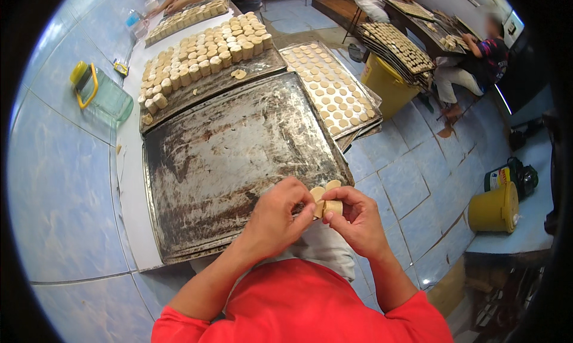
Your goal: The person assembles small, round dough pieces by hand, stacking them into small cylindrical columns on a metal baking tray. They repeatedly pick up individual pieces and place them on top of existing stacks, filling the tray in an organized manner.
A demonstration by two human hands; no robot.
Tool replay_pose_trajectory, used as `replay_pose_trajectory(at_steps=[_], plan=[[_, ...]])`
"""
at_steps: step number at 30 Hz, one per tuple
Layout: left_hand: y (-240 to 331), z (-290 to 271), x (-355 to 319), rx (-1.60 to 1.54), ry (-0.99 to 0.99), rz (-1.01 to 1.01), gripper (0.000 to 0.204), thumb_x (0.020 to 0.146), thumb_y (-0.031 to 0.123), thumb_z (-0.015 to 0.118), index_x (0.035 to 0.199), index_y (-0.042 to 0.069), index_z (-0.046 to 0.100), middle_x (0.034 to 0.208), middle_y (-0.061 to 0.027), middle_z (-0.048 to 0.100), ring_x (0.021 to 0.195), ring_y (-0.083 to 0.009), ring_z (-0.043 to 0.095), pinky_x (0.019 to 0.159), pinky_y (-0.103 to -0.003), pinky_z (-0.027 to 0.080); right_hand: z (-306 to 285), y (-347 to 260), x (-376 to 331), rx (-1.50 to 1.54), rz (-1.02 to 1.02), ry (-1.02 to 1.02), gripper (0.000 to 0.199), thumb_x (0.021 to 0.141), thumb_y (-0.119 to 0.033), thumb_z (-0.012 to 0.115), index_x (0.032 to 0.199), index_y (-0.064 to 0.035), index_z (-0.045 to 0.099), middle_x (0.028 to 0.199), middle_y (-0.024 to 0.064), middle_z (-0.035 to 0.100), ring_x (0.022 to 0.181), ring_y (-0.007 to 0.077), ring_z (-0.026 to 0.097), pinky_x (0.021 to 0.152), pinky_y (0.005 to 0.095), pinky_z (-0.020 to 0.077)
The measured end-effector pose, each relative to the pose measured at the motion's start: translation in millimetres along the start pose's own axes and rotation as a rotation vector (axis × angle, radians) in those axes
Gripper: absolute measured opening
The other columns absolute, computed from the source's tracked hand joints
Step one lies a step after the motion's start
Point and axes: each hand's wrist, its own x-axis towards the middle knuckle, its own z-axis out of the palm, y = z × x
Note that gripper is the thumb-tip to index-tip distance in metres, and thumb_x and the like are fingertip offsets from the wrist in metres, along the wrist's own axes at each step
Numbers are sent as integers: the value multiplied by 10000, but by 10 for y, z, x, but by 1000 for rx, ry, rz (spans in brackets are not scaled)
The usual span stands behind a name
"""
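My right hand (358, 219) is closed around a short stack of pale round dough discs (333, 207), held on its side at the tray's near right corner. With thumb and forefinger together, my left hand (278, 214) touches a disc at the left end of that stack. Just beyond the fingers, a couple of loose dough discs (332, 185) show near the tray's corner; whether they rest on it I cannot tell. The worn, dark-stained metal tray (233, 146) lies under and ahead of my hands.
Behind it, another tray (262, 62) carries rows of stacked discs (203, 53). To the right, a tray (325, 83) holds discs laid flat. A clear jug (106, 95) stands left. Yellow buckets (391, 95) sit on the right. Other people (486, 59) work at the back.
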Motion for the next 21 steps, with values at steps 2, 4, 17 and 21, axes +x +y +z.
replay_pose_trajectory(at_steps=[2, 4, 17, 21], plan=[[-43, -44, -29, 182, 47, -13, 136, 957, 134, 748, 928, 15, 690, 954, -139, 634, 868, -328, 652, 757, -426, 533, 1, -11, -43, -100, -54, 40, 347, 976, 70, 685, 1316, 29, 632, 1207, 89, 698, 1092, 139, 698, 948, 299, 586], [-60, -125, -63, 375, 26, -77, 136, 952, 143, 757, 928, 24, 695, 954, -138, 637, 878, -346, 656, 768, -436, 531, 24, -26, -55, -127, -72, 52, 359, 979, 70, 687, 1329, 31, 620, 1197, 91, 704, 1068, 138, 705, 920, 297, 596], [-88, -381, -308, -96, -36, -201, 111, 957, 113, 748, 956, 6, 720, 940, -133, 640, 871, -310, 655, 785, -391, 526, 344, -16, -2, -105, 6, -9, 292, 1006, 3, 710, 1287, 10, 631, 1128, 56, 715, 958, 92, 689, 803, 266, 588], [-49, -432, -395, -258, -60, -248, 122, 959, 119, 760, 960, 3, 722, 948, -125, 648, 858, -281, 651, 771, -381, 526, 397, -145, -12, -237, 37, -77, 127, 1000, -46, 724, 1120, -6, 707, 1026, 29, 718, 890, 73, 651, 772, 265, 542]])
